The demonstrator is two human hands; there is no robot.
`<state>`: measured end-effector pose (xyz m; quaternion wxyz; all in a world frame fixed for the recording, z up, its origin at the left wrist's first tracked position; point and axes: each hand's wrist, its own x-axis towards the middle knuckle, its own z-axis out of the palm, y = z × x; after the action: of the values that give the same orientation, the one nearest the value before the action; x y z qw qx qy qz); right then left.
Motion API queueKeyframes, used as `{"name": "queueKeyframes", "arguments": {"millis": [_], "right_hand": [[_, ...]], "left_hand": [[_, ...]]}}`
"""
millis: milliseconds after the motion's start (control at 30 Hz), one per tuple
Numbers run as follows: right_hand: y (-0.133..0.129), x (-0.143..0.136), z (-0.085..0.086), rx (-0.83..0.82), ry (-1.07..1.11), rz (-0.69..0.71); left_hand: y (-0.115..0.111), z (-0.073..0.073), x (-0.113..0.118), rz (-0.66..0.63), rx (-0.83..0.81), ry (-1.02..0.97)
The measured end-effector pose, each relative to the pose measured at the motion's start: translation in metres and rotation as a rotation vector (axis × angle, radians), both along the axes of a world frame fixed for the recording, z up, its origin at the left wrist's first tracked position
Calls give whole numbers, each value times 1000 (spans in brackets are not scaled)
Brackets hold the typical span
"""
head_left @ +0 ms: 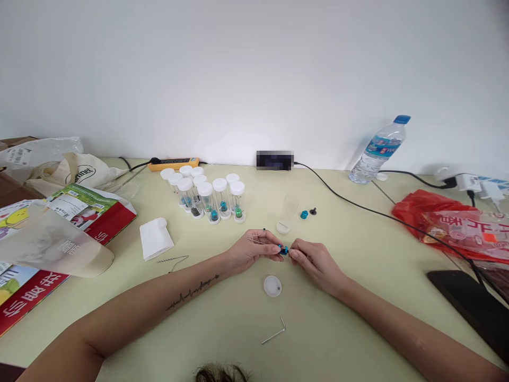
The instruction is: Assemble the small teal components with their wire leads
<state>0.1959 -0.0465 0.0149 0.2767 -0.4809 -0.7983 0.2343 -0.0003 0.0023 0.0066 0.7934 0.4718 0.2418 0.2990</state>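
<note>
In my left hand, a small blue-and-black part is pinched between thumb and fingers. Thin metal wires stick out to the left from that hand, one with a dark tip. My right hand is closed at the part's right end, its thumb and forefinger pressed together; what lies between them is too small to make out. Just below sits a white round cap with a tiny dark piece in it. Beyond my hands stands a clear tube on a white base. A loose blue piece and a black piece lie to its right.
Several white-capped tubes stand behind my left hand. Folded tissue and bent wires lie to the left. An L-shaped hex key is in front. A bottle, red bag and phone occupy the right.
</note>
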Motion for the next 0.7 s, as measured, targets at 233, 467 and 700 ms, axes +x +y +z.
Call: {"name": "queueKeyframes", "arguments": {"millis": [233,467,700], "right_hand": [[-1,-2,-1,14,69,-56],[-1,-1,-1,19,25,-32],[-3,-2,-1,69,70,-52]], "left_hand": [[1,-1,0,29,-29,-38],[0,-1,0,5,-19,-11],[0,1,0,22,-37,-27]]}}
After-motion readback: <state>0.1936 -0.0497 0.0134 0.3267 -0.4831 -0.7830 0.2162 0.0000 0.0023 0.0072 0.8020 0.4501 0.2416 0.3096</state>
